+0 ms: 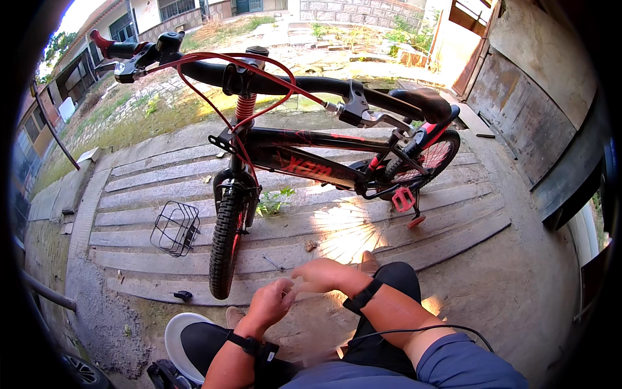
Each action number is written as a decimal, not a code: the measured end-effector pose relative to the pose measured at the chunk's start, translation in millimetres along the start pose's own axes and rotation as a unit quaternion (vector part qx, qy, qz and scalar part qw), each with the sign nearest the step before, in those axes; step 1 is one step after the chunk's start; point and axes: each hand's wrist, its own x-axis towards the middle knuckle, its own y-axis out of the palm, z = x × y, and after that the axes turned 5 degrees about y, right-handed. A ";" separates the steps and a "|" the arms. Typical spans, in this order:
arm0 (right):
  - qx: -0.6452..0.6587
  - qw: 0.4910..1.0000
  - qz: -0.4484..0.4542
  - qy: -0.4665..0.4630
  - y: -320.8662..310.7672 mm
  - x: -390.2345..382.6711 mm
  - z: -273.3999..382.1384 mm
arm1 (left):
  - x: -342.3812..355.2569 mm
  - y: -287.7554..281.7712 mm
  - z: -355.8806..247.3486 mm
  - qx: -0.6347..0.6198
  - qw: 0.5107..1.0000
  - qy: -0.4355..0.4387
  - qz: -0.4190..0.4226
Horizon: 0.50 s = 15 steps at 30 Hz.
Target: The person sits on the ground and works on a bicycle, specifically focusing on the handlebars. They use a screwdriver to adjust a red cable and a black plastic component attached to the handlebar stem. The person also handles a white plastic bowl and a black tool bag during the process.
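My left hand is raised over my lap with its fingers curled in. Whatever it may hold is too small or hidden to make out. Beside it, my right hand comes in from the right, its fingertips close to the left hand's. Motion blurs its fingers. In front of me a black and red bicycle stands upright, its front wheel pointing toward me. A thin metal tool lies on the paving just beyond my hands. Left of the wheel, a black wire basket rests on the ground.
A small black part lies left of the front wheel. By my left leg is a round white rim. Wooden panels line the right side. A black cable runs across my right arm. Grooved stone slabs cover the ground.
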 end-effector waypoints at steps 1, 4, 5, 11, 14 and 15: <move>0.000 1.000 -0.001 -0.001 0.7 0.5 -0.8 | 0.0 0.1 0.1 0.000 1.000 0.002 0.000; 0.001 1.000 -0.006 -0.006 3.2 2.0 -2.8 | 0.2 0.5 0.6 0.002 1.000 0.005 -0.001; 0.001 1.000 -0.007 -0.007 4.3 2.5 -3.7 | 0.0 0.6 0.8 0.003 1.000 0.006 -0.001; -0.002 1.000 -0.005 -0.007 3.5 2.3 -2.6 | -0.4 1.0 1.3 -0.002 1.000 0.007 -0.003; 0.000 1.000 -0.006 -0.007 5.5 2.7 -4.2 | 0.1 1.6 1.9 0.000 1.000 0.008 -0.004; 0.002 1.000 -0.007 -0.008 7.9 4.0 -6.5 | 0.3 1.9 2.0 0.001 1.000 0.009 -0.004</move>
